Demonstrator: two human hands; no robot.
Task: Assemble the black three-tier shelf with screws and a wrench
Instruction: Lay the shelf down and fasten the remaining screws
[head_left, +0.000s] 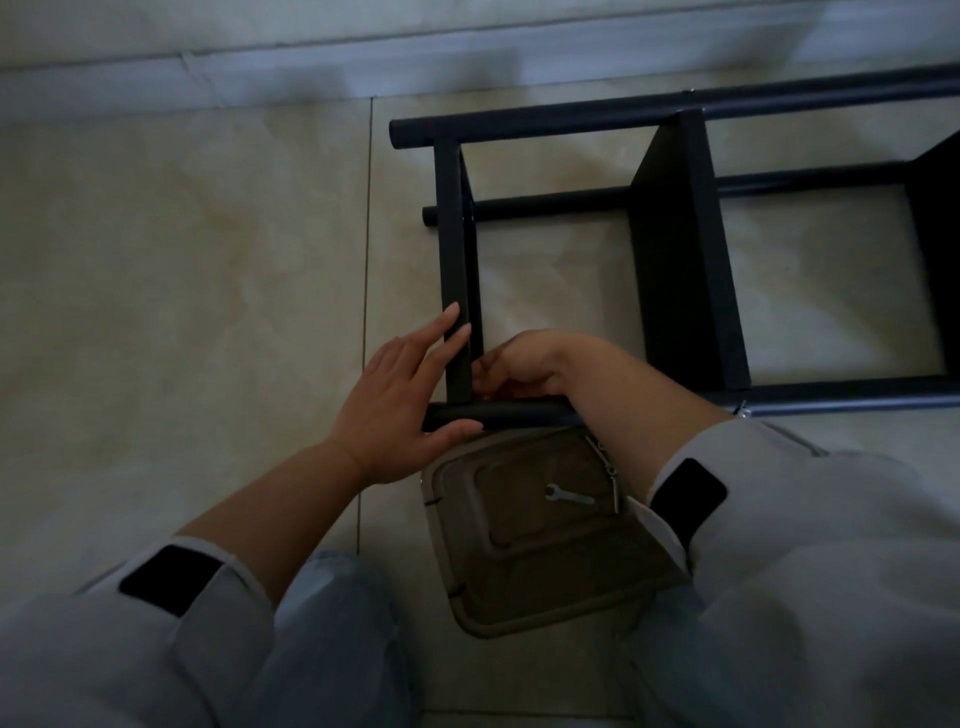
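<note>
The black shelf (680, 249) lies on its side on the tiled floor, its tubes running left to right and its boards standing upright. My left hand (400, 405) rests with straight fingers against the leftmost board (453, 234) and the near tube (519, 413) at their corner. My right hand (530, 369) is curled just inside that corner, its fingertips pinching something small that I cannot make out. A small silver wrench (567, 494) lies in a tan tray (519, 587) below my hands, and several screws (608, 467) lie along the tray's right edge.
A pale wall and baseboard (260, 67) run across the top. Open floor tiles (182, 260) spread to the left of the shelf. My knees in light trousers and my white sleeves fill the bottom of the view, on both sides of the tray.
</note>
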